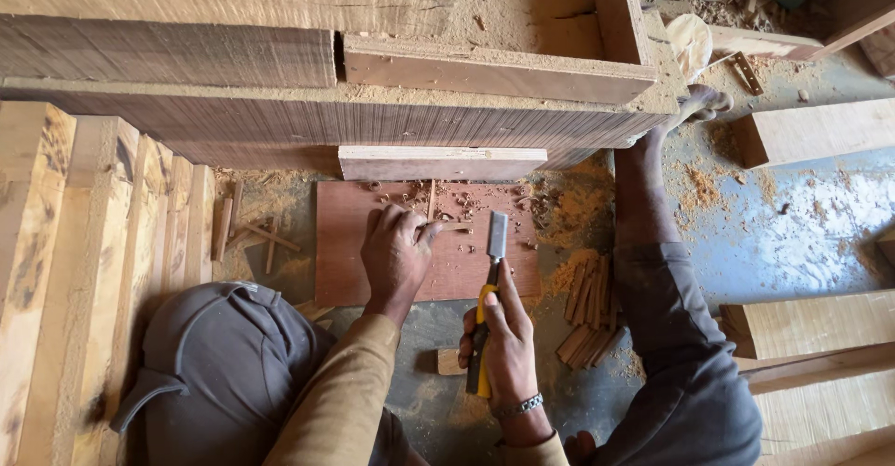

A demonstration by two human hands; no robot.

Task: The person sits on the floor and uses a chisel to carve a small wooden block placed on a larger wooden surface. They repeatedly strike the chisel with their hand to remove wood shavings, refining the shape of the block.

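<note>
- Several pale planks (84, 242) stood on edge at the far left, beside a few loose wood strips (252, 233) lying crossed on the floor.
- One reddish-brown board (345, 261) lay flat as the work surface, shavings scattered across its top.
- One left hand (396, 256) pressed down on it, fingertips pinching a thin wooden sliver (455, 226); keeping those fingers behind the blade's path seemed the safest way to pare.
- One chisel (489, 284), yellow-and-black handled, lay in the right hand (508, 340), fingers curled tight, forefinger along the shank, its blade just beside the sliver; shallow, controlled strokes looked best.
- One bundle of cut sticks (589, 308), too stacked to count, lay right of the board.
</note>
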